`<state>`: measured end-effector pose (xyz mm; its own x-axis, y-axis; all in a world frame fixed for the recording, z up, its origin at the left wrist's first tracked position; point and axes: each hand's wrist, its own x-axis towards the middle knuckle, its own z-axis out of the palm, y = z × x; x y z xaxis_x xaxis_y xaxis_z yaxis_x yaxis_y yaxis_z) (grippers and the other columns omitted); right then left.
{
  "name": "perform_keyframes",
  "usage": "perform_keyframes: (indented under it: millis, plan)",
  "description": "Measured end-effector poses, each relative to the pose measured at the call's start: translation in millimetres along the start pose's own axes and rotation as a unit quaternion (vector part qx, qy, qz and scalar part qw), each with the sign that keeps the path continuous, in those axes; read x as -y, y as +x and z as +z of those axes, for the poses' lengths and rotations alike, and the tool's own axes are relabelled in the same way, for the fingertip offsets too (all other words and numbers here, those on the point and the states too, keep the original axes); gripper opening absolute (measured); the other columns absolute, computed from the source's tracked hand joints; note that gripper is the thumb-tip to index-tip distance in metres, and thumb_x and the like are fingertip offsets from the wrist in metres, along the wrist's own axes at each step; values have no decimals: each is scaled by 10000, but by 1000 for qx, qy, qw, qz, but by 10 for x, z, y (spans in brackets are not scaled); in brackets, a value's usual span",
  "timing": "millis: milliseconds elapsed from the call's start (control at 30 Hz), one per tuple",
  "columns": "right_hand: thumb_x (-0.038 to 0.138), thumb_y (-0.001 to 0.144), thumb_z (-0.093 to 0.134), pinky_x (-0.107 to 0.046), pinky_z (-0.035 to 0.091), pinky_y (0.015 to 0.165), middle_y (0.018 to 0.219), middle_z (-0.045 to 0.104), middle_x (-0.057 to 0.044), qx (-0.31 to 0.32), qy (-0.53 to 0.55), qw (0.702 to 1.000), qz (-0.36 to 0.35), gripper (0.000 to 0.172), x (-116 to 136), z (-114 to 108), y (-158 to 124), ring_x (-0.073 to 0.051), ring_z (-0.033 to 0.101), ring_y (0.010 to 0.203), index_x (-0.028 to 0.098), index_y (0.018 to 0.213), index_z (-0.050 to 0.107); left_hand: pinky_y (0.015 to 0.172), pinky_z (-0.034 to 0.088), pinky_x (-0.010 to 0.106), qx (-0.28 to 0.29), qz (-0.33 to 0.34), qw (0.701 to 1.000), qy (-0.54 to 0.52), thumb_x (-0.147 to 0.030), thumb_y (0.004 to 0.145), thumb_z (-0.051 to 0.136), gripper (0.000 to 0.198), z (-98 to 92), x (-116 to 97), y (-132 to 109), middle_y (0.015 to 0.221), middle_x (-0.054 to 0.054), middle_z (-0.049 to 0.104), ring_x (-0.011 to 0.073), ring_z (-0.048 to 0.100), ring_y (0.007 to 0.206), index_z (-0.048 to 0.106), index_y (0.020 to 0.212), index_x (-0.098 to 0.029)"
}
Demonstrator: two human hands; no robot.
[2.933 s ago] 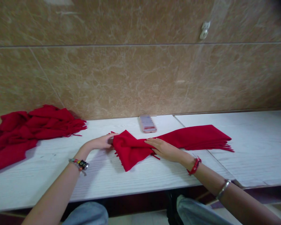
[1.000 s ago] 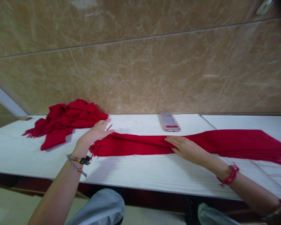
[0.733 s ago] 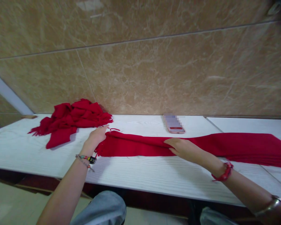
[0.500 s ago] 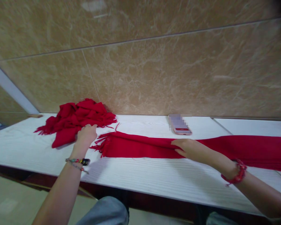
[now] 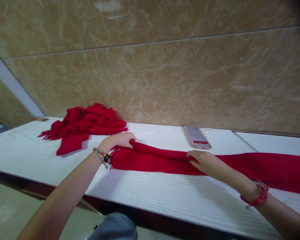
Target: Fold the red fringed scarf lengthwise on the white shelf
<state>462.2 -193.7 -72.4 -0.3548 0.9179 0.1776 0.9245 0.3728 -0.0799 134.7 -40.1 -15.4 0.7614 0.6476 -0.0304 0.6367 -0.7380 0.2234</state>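
Note:
A long red scarf [image 5: 162,162] lies stretched along the white table, its fringed end to the left and its far part running out of view at the right. My left hand [image 5: 122,140] has its fingers closed on the scarf's upper edge, close to the fringe. Farther right, my right hand [image 5: 201,160] pinches the folded upper edge, thumb below and fingers above. Left of the stretched scarf, a crumpled heap of red fringed cloth [image 5: 87,121] sits against the wall, touched by neither hand.
A phone [image 5: 197,137] in a pink case lies behind the scarf, near the wall. Brown marbled tiles [image 5: 165,76] rise at the back of the white table [image 5: 150,191]. A small brown piece [image 5: 40,119] lies at the table's far left corner.
My left hand has moved right, from beside the crumpled heap to the scarf's fringed end, and has taken hold of its upper edge. My right hand keeps its hold; the view has shifted slightly.

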Motion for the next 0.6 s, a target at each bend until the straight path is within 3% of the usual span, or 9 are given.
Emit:
perform_keyframes:
  millis: [100,167,367,467,600]
  plan:
    - [146,792,438,-306,485,703,868,665,-79,-22,4,1000,14,182,-56,-4,-63,-207,632,786,172,921,562,844,382,282,-30,52,994,93,-196,668,564,134,-126,-48,-178,926,52,590,205,528,891,607,793,-171]
    - [142,794,435,-330,493,730,925,662,-94,-40,2,999,12,229,-99,-3,-126,-224,628,841,164,992,548,868,371,293,-52,41,989,130,-188,709,525,150,-132,-125,-355,947,52,583,211,521,934,591,843,-181]
    - [66,814,363,-352,471,868,1172,575,-75,-36,1,994,-104,412,-148,50,-317,-200,566,1023,182,1185,499,762,441,286,52,-27,971,233,-24,710,449,255,216,-381,-848,960,64,605,205,583,887,577,857,-190]
    - [26,805,329,-335,448,908,1198,554,-64,-33,-1,991,-132,446,-128,60,-366,-176,535,1067,180,1176,522,798,440,293,49,-27,956,288,-9,719,456,272,271,-395,-913,988,76,610,203,581,927,574,895,-179]
    - [42,822,326,-350,435,923,1230,519,-104,-56,-11,992,-112,440,-121,0,-417,-185,517,1090,119,1233,466,829,429,371,-9,-24,941,339,-21,747,437,272,41,-346,-851,1006,113,610,241,586,908,572,952,-139]
